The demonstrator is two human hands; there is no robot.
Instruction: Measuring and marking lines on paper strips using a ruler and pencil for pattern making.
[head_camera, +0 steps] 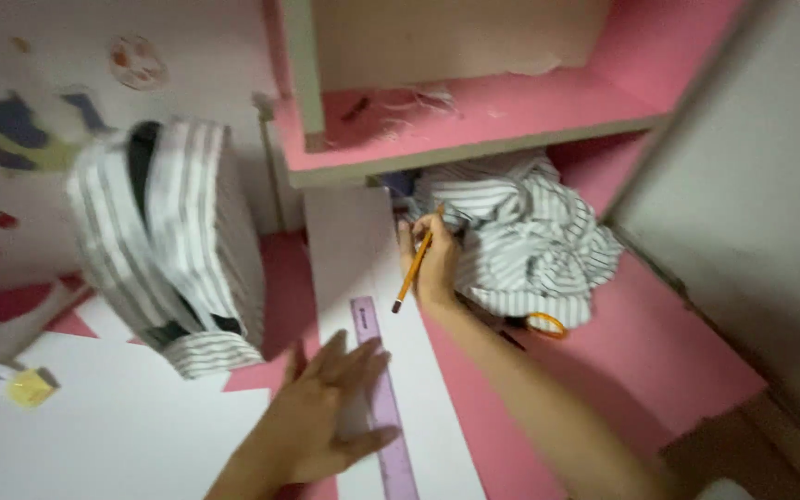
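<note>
My left hand (326, 407) lies flat, fingers spread, on a purple ruler (391, 435) that rests on a long white sheet (354, 241). My right hand (430, 259) grips an orange pencil (416, 259) near the sheet's upper right edge, eraser end pointing down toward the ruler. The pencil's tip is up by my fingers, close to a crumpled striped cloth (520, 241).
A striped fabric box (173, 250) stands at the left. Pink shelving (474, 120) rises behind, over a pink surface (641, 352). Orange-handled scissors (545, 324) peek from under the crumpled cloth. More white paper (113, 426) and a yellow note (30, 387) lie at lower left.
</note>
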